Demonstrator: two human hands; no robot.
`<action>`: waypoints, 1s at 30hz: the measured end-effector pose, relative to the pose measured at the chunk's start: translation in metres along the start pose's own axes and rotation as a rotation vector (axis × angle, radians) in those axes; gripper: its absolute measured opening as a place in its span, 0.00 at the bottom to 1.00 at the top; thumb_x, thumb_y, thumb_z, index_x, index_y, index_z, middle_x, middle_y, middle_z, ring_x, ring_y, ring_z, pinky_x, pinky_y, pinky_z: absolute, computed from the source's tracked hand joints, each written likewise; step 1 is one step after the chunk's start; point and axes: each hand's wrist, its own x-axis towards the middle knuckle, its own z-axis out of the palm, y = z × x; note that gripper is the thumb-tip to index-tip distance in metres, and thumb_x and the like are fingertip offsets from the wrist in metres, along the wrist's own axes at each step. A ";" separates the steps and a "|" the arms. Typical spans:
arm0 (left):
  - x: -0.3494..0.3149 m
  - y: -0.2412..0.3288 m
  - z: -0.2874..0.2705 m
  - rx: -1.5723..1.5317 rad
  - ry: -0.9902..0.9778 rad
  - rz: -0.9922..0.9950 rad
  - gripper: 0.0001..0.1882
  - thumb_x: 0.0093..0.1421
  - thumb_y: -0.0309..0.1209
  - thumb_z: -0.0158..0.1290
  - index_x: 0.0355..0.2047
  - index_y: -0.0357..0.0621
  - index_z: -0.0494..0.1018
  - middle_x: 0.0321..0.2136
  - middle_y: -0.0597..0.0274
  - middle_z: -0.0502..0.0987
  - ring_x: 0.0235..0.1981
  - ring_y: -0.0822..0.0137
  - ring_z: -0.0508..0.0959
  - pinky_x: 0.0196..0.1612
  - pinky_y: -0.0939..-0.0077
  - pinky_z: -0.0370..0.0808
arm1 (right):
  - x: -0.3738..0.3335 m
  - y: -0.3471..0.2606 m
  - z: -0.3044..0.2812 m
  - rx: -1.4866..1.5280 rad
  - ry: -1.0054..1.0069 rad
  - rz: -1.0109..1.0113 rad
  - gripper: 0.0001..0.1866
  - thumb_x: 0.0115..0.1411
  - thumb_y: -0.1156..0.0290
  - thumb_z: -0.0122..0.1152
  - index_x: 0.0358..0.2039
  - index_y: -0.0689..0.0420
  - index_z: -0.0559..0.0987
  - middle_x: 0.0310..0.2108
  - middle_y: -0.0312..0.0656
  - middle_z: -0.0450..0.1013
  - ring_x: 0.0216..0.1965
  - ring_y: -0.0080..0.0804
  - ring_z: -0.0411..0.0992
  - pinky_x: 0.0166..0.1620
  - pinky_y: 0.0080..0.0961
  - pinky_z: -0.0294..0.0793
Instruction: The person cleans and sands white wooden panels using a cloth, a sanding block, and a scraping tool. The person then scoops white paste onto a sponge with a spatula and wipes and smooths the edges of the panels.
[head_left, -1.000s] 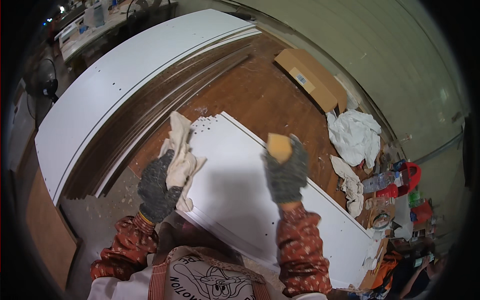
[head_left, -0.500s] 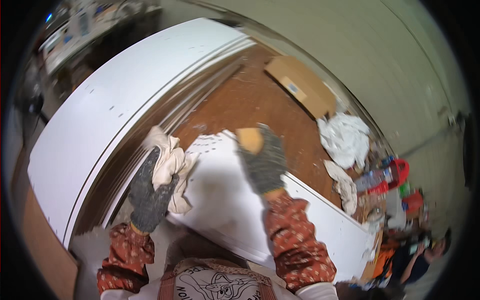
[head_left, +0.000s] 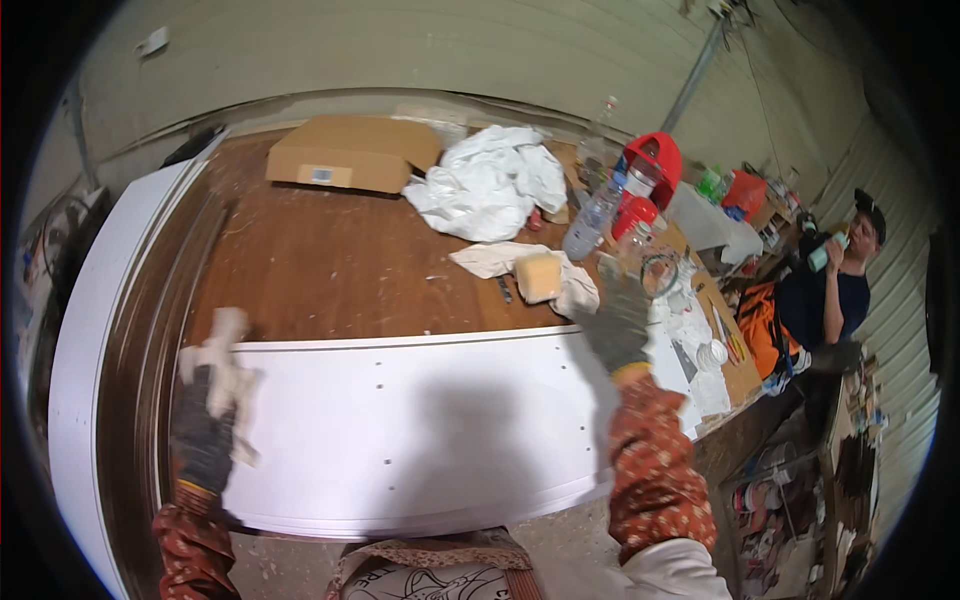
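Note:
My left hand point(head_left: 203, 430), in a dark grey work glove, grips a crumpled cream rag point(head_left: 222, 365) over the left end of a white panel point(head_left: 310, 430). The panel lies across the table in front of me, with small dark holes or dots in its face. By the panel's far right corner is my right hand point(head_left: 615, 325), gloved too and blurred, its fingers stretched out. A yellow sponge-like block point(head_left: 538, 277) sits just left of it, on a cream cloth point(head_left: 490, 260), seemingly apart from the fingers.
On the brown table point(head_left: 310, 260) are a cardboard box point(head_left: 350, 150), a white plastic bag point(head_left: 490, 185) and a clear bottle point(head_left: 595, 215). Another white panel point(head_left: 75, 400) lies at the left. A person point(head_left: 840, 275) at the right holds a bottle.
My view has turned right. The yellow block, in my right hand before, now rests on the cloth. The white panel lies straight across in front of me; my left hand keeps the rag.

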 end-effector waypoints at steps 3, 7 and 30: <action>0.014 -0.017 0.019 0.293 0.349 0.028 0.22 0.63 0.27 0.49 0.57 0.38 0.64 0.51 0.51 0.70 0.52 0.59 0.71 0.55 0.69 0.67 | -0.063 0.128 -0.044 -0.296 -0.272 0.388 0.33 0.56 0.49 0.57 0.59 0.51 0.65 0.52 0.54 0.68 0.50 0.49 0.68 0.54 0.43 0.66; 0.036 0.040 0.128 0.776 0.322 0.165 0.25 0.63 0.30 0.50 0.58 0.35 0.61 0.56 0.45 0.66 0.55 0.54 0.69 0.60 0.68 0.62 | -0.092 0.129 -0.067 -0.091 -0.808 0.774 0.27 0.64 0.52 0.45 0.59 0.54 0.65 0.53 0.56 0.68 0.49 0.58 0.69 0.53 0.47 0.67; 0.037 0.000 0.042 1.102 0.915 0.065 0.31 0.39 0.56 0.59 0.40 0.50 0.73 0.39 0.53 0.71 0.42 0.48 0.70 0.42 0.40 0.67 | 0.025 -0.321 0.140 0.826 -0.633 -0.550 0.28 0.65 0.56 0.45 0.63 0.55 0.62 0.58 0.48 0.66 0.56 0.46 0.66 0.54 0.40 0.68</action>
